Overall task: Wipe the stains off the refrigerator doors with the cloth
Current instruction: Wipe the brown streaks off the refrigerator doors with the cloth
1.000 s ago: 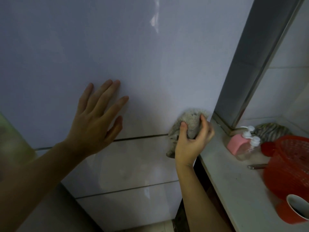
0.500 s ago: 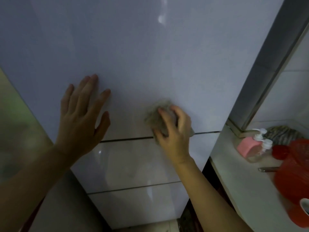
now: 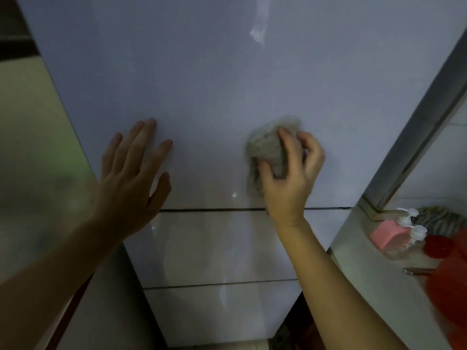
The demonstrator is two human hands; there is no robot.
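A pale glossy refrigerator door (image 3: 214, 84) fills the view, with two lower drawer fronts (image 3: 214, 248) beneath a dark seam. My right hand (image 3: 290, 178) is shut on a bunched grey-beige cloth (image 3: 267, 147) and presses it against the upper door just above the seam. At the door's lower left, my left hand (image 3: 131, 173) lies flat against the surface with its fingers spread, holding nothing. A whitish smear or glare (image 3: 257, 34) shows near the top of the door.
A counter (image 3: 379, 286) runs along the right. On it stand a pink pump bottle (image 3: 389, 236), a clear pump bottle (image 3: 414, 238), a striped cloth (image 3: 439, 218) and a red basket (image 3: 449, 286). A metal frame (image 3: 417, 122) rises beside the refrigerator. A greenish wall (image 3: 38, 147) is at left.
My right hand slid the cloth left from the door's right edge to its middle, then up a little above the seam. My left hand stayed flat on the door.
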